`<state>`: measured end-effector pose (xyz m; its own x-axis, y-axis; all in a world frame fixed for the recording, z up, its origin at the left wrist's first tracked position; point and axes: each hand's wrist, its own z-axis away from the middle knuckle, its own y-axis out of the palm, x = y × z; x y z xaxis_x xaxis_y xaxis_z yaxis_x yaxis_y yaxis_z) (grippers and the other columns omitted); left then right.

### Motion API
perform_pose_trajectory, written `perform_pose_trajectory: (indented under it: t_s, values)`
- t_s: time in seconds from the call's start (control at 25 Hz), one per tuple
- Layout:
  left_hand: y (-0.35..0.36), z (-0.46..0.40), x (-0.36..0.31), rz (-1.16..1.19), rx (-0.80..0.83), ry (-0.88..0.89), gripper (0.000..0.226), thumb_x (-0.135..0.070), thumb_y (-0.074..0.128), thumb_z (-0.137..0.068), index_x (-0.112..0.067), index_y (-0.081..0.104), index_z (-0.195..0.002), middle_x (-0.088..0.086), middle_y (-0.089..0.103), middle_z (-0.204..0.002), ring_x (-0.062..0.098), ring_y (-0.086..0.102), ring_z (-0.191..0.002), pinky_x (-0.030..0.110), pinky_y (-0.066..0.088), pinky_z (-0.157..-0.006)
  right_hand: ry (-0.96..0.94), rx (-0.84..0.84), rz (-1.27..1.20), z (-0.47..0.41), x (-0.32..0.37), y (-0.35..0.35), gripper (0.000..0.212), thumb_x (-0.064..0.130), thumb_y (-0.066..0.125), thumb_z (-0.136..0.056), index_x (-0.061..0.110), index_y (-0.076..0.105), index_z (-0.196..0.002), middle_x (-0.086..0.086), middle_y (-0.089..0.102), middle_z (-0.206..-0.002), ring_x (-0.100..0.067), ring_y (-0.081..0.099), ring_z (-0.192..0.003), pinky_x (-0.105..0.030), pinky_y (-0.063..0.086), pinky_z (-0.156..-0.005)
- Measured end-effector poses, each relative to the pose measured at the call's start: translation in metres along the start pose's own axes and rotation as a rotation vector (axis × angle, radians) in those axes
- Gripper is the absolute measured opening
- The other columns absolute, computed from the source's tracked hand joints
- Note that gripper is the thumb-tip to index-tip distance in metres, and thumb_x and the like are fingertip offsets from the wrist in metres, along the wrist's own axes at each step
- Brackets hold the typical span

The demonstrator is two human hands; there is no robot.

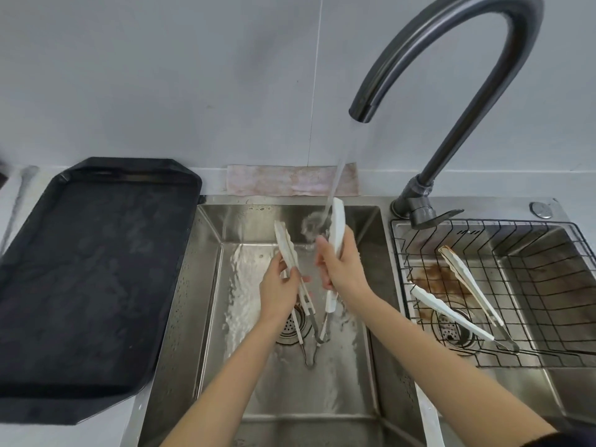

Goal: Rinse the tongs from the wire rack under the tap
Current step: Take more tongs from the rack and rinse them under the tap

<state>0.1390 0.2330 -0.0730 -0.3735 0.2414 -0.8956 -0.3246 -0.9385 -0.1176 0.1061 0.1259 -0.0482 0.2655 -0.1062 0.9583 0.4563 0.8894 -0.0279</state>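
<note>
Tongs [335, 240] are spread open over the left sink [206, 285], one white arm in each of the hands: the right hand [342, 269] is clenched around the arm that stands upright in the stream of water [338, 169], and the left hand [280, 288] grips the other arm, which leans out to the left. The arms are white with scalloped edges, and their thin metal ends meet low down above the drain [292, 327]. A second pair of tongs [464, 295], also white, lies spread in the wire rack [548, 353] set over the right sink [554, 382], with brown stains beneath it. One dark curved tap [451, 59] is running. One black tray [90, 279] sits on the worktop [19, 433] at the left, and one pinkish cloth [290, 180] lies behind the sink against the wall
</note>
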Motion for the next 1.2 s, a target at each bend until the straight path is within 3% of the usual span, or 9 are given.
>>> perform_pose_trajectory:
  t_s: [0.08,0.28,0.48,0.56,0.68,0.76,0.84,1.04,1.2]
  values:
    - [0.007,-0.005,-0.007,0.034,0.02,-0.031,0.022,-0.012,0.046,-0.093,-0.013,0.05,-0.115,0.011,0.062,-0.113,0.015,0.067,-0.078,0.047,0.058,-0.074,0.017,-0.058,-0.012,0.002,0.005,-0.01,0.027,0.031,0.048,-0.094,0.018,0.037,-0.115,0.001,0.045,-0.056,-0.001,0.035,-0.029,-0.016,0.029,-0.029]
    - [0.025,-0.025,-0.032,0.048,0.098,-0.057,0.027,-0.026,0.048,-0.093,-0.006,0.054,-0.111,0.017,0.065,-0.111,0.033,0.066,-0.095,0.039,0.058,-0.072,0.041,-0.061,-0.121,-0.007,0.034,-0.033,0.013,0.039,0.039,-0.096,0.026,0.04,-0.095,0.005,0.045,-0.057,-0.002,0.031,-0.03,-0.015,0.025,-0.03]
    - [0.039,-0.031,-0.042,0.079,0.239,-0.128,0.023,-0.022,0.041,-0.096,-0.007,0.056,-0.106,0.015,0.068,-0.102,0.022,0.068,-0.079,0.02,0.058,-0.059,0.099,-0.041,-0.19,-0.007,0.055,-0.046,0.023,0.04,0.032,-0.097,0.021,0.041,-0.088,0.003,0.042,-0.062,-0.004,0.027,-0.032,-0.013,0.023,-0.031]
    - [0.043,-0.032,-0.041,0.155,0.287,-0.205,0.023,-0.016,0.039,-0.096,-0.005,0.053,-0.111,0.009,0.067,-0.093,0.015,0.068,-0.07,0.023,0.058,-0.06,0.095,-0.038,-0.137,-0.004,0.058,-0.046,0.024,0.039,0.032,-0.098,0.017,0.039,-0.089,0.002,0.039,-0.061,-0.003,0.026,-0.03,-0.013,0.022,-0.031]
    - [0.046,-0.034,-0.041,0.291,0.306,-0.311,0.017,-0.008,0.037,-0.094,-0.009,0.049,-0.105,0.006,0.063,-0.087,0.015,0.066,-0.072,0.03,0.054,-0.066,0.071,-0.027,-0.086,0.001,0.059,-0.044,0.023,0.038,0.031,-0.098,0.019,0.042,-0.09,0.002,0.035,-0.057,-0.002,0.026,-0.029,-0.013,0.022,-0.03]
    - [0.046,-0.037,-0.043,0.429,0.262,-0.389,0.013,-0.015,0.039,-0.096,-0.011,0.051,-0.098,0.008,0.061,-0.086,0.016,0.065,-0.072,0.031,0.053,-0.062,0.08,-0.024,-0.114,0.002,0.058,-0.045,0.023,0.039,0.031,-0.098,0.023,0.045,-0.09,0.003,0.031,-0.054,-0.002,0.024,-0.03,-0.013,0.02,-0.03]
    - [0.045,-0.04,-0.043,0.574,0.229,-0.456,0.023,-0.03,0.041,-0.096,-0.012,0.054,-0.1,0.009,0.058,-0.088,0.017,0.063,-0.073,0.03,0.053,-0.057,0.11,-0.039,-0.147,0.001,0.055,-0.046,0.022,0.041,0.031,-0.098,0.029,0.047,-0.089,0.004,0.03,-0.053,-0.002,0.024,-0.031,-0.013,0.02,-0.03]
    - [0.046,-0.043,-0.047,0.717,0.248,-0.489,0.038,-0.049,0.043,-0.089,-0.017,0.061,-0.093,0.0,0.049,-0.075,0.009,0.052,-0.061,0.021,0.052,-0.05,0.317,-0.15,-0.361,-0.009,0.029,-0.05,0.038,0.046,0.026,-0.097,0.021,0.047,-0.116,0.008,0.028,-0.044,-0.002,0.022,-0.028,-0.014,0.02,-0.028]
    - [0.037,-0.041,-0.052,0.788,0.331,-0.473,0.019,-0.033,0.056,-0.087,-0.016,0.064,-0.086,-0.003,0.062,-0.07,0.006,0.06,-0.05,0.017,0.051,-0.047,0.56,-0.17,-0.485,-0.02,0.004,-0.051,0.044,0.04,0.017,-0.098,0.016,0.051,-0.11,0.009,0.026,-0.032,-0.005,0.02,-0.024,-0.012,0.019,-0.026]
